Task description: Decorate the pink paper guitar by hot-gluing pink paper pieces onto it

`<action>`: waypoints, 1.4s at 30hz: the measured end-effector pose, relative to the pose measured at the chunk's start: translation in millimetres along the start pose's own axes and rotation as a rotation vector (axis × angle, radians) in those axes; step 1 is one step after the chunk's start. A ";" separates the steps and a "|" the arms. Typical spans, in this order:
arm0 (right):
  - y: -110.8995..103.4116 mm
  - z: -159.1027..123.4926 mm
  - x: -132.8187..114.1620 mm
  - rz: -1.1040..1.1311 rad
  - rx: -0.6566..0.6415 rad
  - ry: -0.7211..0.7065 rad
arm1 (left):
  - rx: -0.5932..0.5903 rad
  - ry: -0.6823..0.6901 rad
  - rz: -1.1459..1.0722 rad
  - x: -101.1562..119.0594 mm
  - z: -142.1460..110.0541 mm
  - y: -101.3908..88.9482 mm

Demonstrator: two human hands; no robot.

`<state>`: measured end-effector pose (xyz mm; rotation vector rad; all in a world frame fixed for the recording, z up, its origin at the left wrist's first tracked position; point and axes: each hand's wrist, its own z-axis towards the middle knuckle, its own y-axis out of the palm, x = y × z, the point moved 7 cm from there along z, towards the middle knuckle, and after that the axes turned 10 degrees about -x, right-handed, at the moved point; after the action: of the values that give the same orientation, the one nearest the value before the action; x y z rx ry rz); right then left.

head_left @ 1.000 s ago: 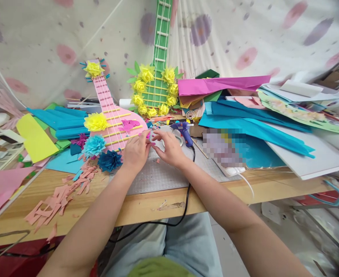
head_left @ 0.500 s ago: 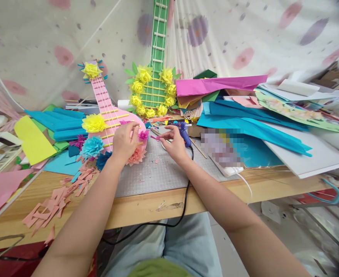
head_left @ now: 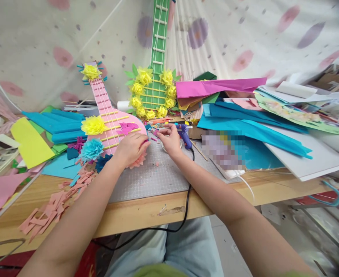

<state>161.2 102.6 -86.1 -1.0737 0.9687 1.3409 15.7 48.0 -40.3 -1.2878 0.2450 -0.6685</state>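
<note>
Left hand [head_left: 130,149] is positioned over pink guitar-shaped board [head_left: 135,118], right hand [head_left: 171,141] beside blue plastic glue gun [head_left: 186,137]; fingers are bent, grasps cannot be determined.

Flower-patterned curtain [head_left: 221,38] behind green guitar [head_left: 159,69]

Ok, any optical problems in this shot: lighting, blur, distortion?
Head view: soft, fairly even light; wide-angle stretch on the bare forearms toward the lower corners; right corners darkened; clutter smeared at the right edge; a pixelated patch right of the purple-blue plastic glue gun.
</note>
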 end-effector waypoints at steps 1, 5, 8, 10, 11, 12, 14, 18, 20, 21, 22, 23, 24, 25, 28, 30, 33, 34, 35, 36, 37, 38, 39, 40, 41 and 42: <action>4.5 5.2 -1.5 -0.006 -0.013 -0.008 | 0.007 0.011 0.003 0.2 -3.7 0.9; 20.6 18.8 -4.8 -0.054 -0.048 -0.051 | 0.043 0.035 -0.004 -0.6 -12.7 4.3; 27.9 20.0 -1.3 -0.082 -0.063 -0.046 | 0.082 0.061 -0.015 0.6 -16.0 4.7; 31.2 18.1 1.4 -0.092 -0.076 -0.042 | 0.109 0.072 -0.019 1.9 -17.6 3.7; 32.5 16.8 1.9 -0.095 -0.082 -0.048 | 0.122 0.073 -0.019 2.5 -18.1 3.1; 33.7 15.6 2.0 -0.095 -0.090 -0.057 | 0.132 0.072 -0.018 3.0 -18.6 2.6; 36.1 13.5 2.0 -0.089 -0.111 -0.076 | 0.142 0.068 -0.023 3.4 -19.1 2.3; 38.9 11.7 2.3 -0.078 -0.146 -0.097 | 0.143 0.067 -0.053 2.2 -19.3 3.9; 39.7 11.5 1.9 -0.084 -0.158 -0.109 | 0.144 0.064 -0.051 1.4 -19.3 4.7; 40.1 11.4 1.7 -0.089 -0.162 -0.113 | 0.142 0.063 -0.047 1.1 -19.3 5.1; 40.5 11.4 1.5 -0.095 -0.166 -0.115 | 0.139 0.063 -0.043 1.1 -19.3 5.6; 40.7 11.3 1.3 -0.100 -0.169 -0.117 | 0.138 0.063 -0.040 1.1 -19.4 5.7; 40.8 11.3 1.1 -0.104 -0.169 -0.118 | 0.140 0.064 -0.039 1.3 -19.5 5.7; 40.8 11.2 0.8 -0.109 -0.167 -0.118 | 0.143 0.066 -0.038 1.6 -19.7 5.4; 40.2 10.6 -0.3 -0.131 -0.158 -0.127 | 0.154 0.070 -0.044 2.2 -20.0 4.7; 40.3 9.9 -1.7 -0.152 -0.159 -0.141 | 0.150 0.068 -0.052 2.0 -19.8 5.1; 41.6 8.8 -3.8 -0.188 -0.174 -0.159 | 0.142 0.063 -0.051 1.4 -19.4 5.7; 42.1 8.4 -4.3 -0.198 -0.180 -0.160 | 0.142 0.064 -0.048 1.4 -19.3 5.7; 42.3 8.2 -4.7 -0.206 -0.181 -0.160 | 0.142 0.064 -0.045 1.4 -19.3 5.8; 42.3 8.1 -5.0 -0.211 -0.179 -0.159 | 0.143 0.065 -0.042 1.5 -19.4 5.7; 42.1 8.0 -5.3 -0.215 -0.175 -0.158 | 0.145 0.066 -0.041 1.6 -19.5 5.7; 41.7 8.0 -5.3 -0.215 -0.170 -0.157 | 0.147 0.066 -0.041 1.8 -19.7 5.6; 41.4 8.2 -5.1 -0.214 -0.166 -0.154 | 0.150 0.064 -0.041 1.8 -19.9 5.5; 41.3 8.4 -4.7 -0.210 -0.164 -0.153 | 0.154 0.062 -0.040 1.9 -20.0 5.4; 41.4 8.6 -4.3 -0.206 -0.164 -0.153 | 0.157 0.058 -0.039 1.9 -20.1 5.2; 41.5 8.8 -3.7 -0.202 -0.165 -0.154 | 0.158 0.056 -0.037 2.1 -20.1 5.0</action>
<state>119.1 107.9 -81.8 -1.1420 0.6272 1.3312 8.4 31.3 -50.3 -1.1256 0.2099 -0.7419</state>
